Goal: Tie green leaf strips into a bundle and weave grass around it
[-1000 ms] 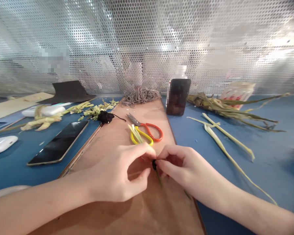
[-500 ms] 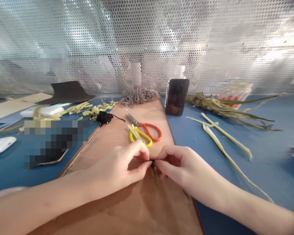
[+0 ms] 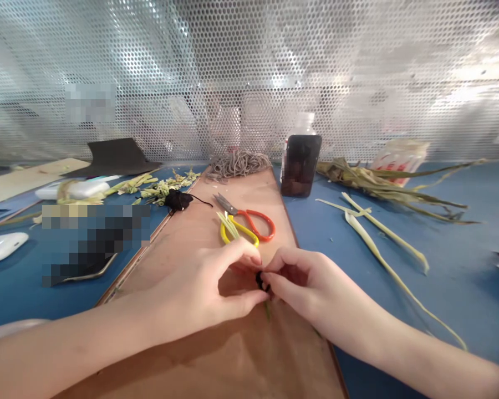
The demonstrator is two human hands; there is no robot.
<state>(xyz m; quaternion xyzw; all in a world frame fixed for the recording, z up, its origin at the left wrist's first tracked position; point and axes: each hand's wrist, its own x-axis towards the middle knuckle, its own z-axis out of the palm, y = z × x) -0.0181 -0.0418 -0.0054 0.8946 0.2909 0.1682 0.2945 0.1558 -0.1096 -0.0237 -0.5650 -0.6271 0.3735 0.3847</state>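
Observation:
Over the brown board, my left hand (image 3: 216,282) holds a thin bundle of pale green plant strips (image 3: 228,221), whose cut ends stick out past the index finger. That hand's thumb and index finger are parted, with the tips close to a black yarn loop or knot (image 3: 261,281). My right hand (image 3: 303,280) pinches the black yarn between thumb and fingertips. A short green end (image 3: 268,310) shows below the yarn. The lower fingers of both hands are mostly hidden. Just beyond my hands, scissors (image 3: 253,221) with one yellow and one red handle lie on the board.
A black yarn ball (image 3: 178,199) sits at the board's left edge (image 3: 149,233). Grey cord (image 3: 239,163) is heaped at the back. A phone (image 3: 303,166) leans on a bottle (image 3: 305,119). Dry leaves (image 3: 378,185) and pale strips (image 3: 382,260) lie on the blue table at right.
My left thumb and index finger have spread apart and shifted slightly right, away from their pinch at the yarn. More of the black yarn shows. My right hand stays nearly still.

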